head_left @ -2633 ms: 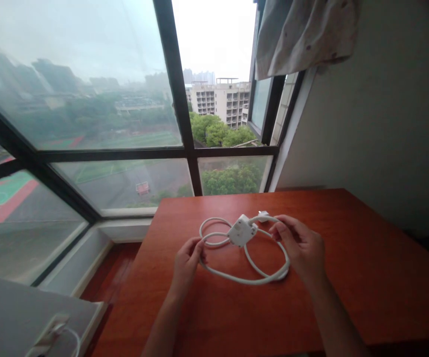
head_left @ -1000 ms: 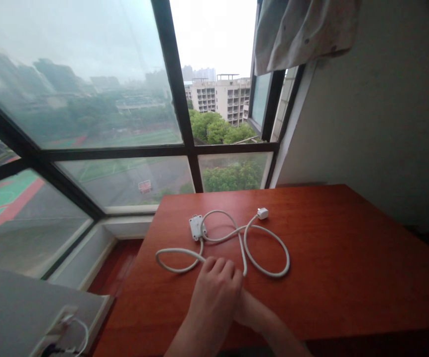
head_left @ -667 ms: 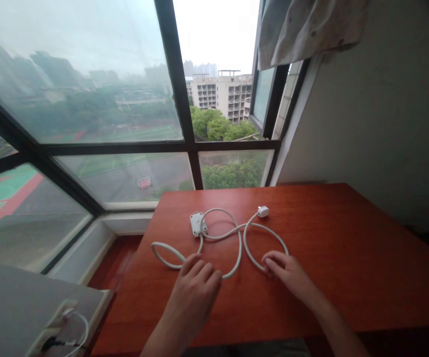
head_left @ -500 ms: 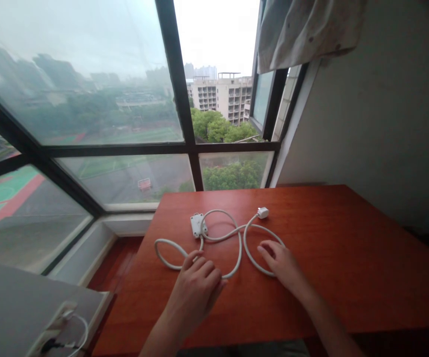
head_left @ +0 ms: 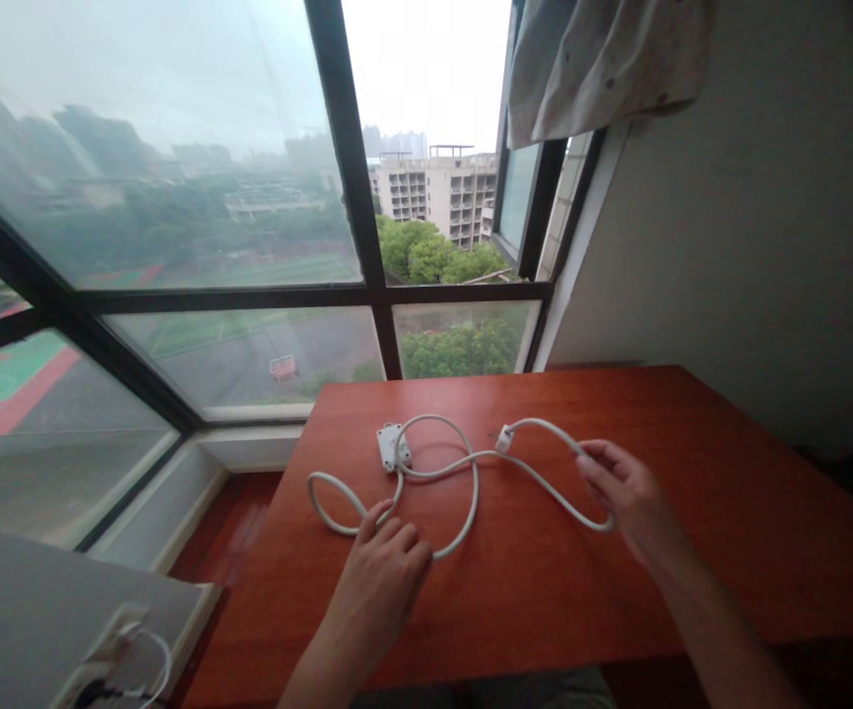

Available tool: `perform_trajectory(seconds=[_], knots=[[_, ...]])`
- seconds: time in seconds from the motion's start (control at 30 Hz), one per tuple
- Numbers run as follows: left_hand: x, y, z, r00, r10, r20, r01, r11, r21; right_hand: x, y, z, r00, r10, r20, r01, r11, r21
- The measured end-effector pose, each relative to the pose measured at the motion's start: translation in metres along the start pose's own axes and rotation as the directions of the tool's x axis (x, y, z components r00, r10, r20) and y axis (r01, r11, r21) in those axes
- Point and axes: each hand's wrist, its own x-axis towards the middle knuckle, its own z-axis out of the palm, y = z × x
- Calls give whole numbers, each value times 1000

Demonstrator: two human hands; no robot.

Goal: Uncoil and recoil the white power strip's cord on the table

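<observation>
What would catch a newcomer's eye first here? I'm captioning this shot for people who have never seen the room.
A white cable sprawls in loose loops across the middle of the reddish wooden table, with a small white socket box at its far left. The right hand grips the cable's right-hand loop, while the left hand rests flat on the near loop. Behind, a large dark-framed window shows hazy buildings and trees.

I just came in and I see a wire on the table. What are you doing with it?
A person sits at a reddish-brown wooden table by a big window. A long white power cable lies on it in loose loops, with a small white square adapter box at one end and a small white plug at the other. The left hand presses flat on one loop. The right hand pinches the loop near the plug, lifted slightly off the table.
</observation>
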Motion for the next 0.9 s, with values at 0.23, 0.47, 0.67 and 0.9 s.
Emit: perform_trajectory(seconds=[0.23,0.47,0.67,0.9], knots=[[2,-5,-4,999,15,-36,-16,1000,-18,26,-16,-84,995,61,-76,-36,956,292],[0,-7,-5,1000,13,-28,-13,1000,14,49,35,-131,981,90,-170,-22,931,365],[-4,-6,-4,1000,-20,-5,20,1000,15,61,78,-161,959,145,-242,-31,907,421],[-4,-4,-5,1000,-28,-9,28,1000,12,64,117,-181,887,131,-443,-125,991,43]])
